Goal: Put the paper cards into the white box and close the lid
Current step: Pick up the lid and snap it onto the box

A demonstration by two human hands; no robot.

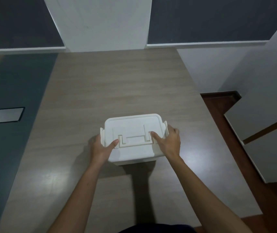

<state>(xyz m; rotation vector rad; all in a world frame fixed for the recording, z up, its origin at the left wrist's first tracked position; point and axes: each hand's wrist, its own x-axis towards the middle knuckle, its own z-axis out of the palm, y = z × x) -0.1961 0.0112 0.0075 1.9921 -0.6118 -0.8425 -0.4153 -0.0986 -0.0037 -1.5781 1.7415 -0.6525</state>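
Nearing the end, judging by no paper cards showing anywhere: resting both hands, left hand (100, 147) and right hand (167, 142), spread over the lid (132, 126) sitting on the white box (131, 156) mid-surface (117, 84), side latches apparently still needing pressing.

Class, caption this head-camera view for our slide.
Both hands, left hand and right hand, grip the lidded white plastic box on the wood-grain table.

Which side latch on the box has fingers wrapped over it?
The latch on the right end of the white box: the right hand covers it. The left latch shows bare above the left hand.
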